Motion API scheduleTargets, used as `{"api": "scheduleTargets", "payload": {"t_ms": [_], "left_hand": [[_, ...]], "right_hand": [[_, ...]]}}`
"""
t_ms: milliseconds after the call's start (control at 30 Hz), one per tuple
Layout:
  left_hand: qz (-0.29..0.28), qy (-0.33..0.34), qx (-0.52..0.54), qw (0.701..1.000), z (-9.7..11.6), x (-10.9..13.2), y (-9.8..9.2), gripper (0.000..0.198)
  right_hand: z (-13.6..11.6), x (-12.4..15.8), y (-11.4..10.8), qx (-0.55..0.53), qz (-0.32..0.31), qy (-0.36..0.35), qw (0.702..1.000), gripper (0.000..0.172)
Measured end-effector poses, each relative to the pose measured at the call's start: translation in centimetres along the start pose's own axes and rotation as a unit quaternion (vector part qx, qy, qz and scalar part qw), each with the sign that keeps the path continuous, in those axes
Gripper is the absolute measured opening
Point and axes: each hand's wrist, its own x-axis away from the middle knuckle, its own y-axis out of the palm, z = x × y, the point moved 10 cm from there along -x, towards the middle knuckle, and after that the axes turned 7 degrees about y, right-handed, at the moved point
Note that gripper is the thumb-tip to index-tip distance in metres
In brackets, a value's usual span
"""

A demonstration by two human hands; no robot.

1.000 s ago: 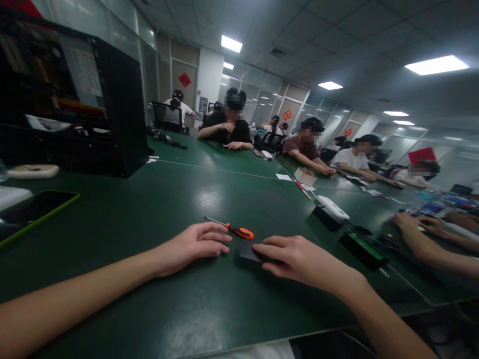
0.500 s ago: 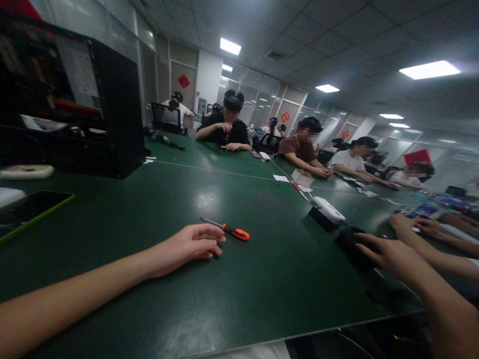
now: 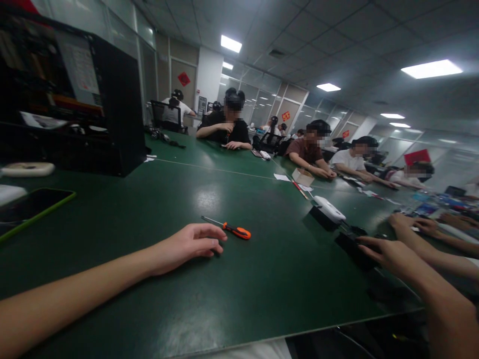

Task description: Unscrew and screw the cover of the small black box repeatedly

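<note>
On the green table, my left hand (image 3: 192, 248) rests open with its fingers loosely curved and holds nothing. Just past its fingertips lies a screwdriver (image 3: 237, 231) with an orange and black handle, its metal shaft pointing left and away. My right hand (image 3: 391, 254) is at a dark open box (image 3: 354, 249) on the right, index finger stretched over its edge, fingers apart. Nothing shows in that hand, though its far fingers are hidden. Dark items, too dim to name, lie at the box's far side. Beyond it sits a white device (image 3: 329, 208) on a black box.
A black open-fronted case (image 3: 123, 104) stands at left, near a green-edged phone (image 3: 37, 209). A small cardboard box (image 3: 302, 177) and white paper (image 3: 281, 177) lie farther back. Co-workers sit around the table; another person's hands (image 3: 407, 222) are close beyond my right hand.
My right hand has shifted slightly at the dark box, and more of the box and its dark items shows. My left hand and the screwdriver stay put.
</note>
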Motion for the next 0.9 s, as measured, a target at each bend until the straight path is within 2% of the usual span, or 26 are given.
{"api": "scheduleTargets", "payload": {"t_ms": [233, 433, 633, 767, 900], "left_hand": [[0.001, 0.001, 0.007, 1.000, -0.1, 0.0, 0.0, 0.033], [-0.002, -0.005, 0.005, 1.000, -0.1, 0.0, 0.0, 0.034], [-0.009, -0.004, 0.002, 1.000, -0.2, 0.0, 0.1, 0.033], [-0.010, -0.007, 0.003, 1.000, -0.2, 0.1, 0.1, 0.034], [-0.018, -0.008, -0.006, 1.000, -0.2, 0.0, 0.1, 0.034]], "right_hand": [[-0.6, -0.4, -0.7, -0.020, 0.021, -0.032, 0.999, 0.054], [-1.6, -0.1, 0.2, -0.036, -0.011, -0.057, 0.998, 0.061], [-1.9, -0.3, 0.6, -0.001, -0.006, -0.041, 0.999, 0.053], [-2.2, -0.7, 0.5, 0.022, -0.024, -0.035, 0.999, 0.046], [-3.0, -0.5, 0.1, 0.035, -0.039, -0.041, 0.998, 0.059]]}}
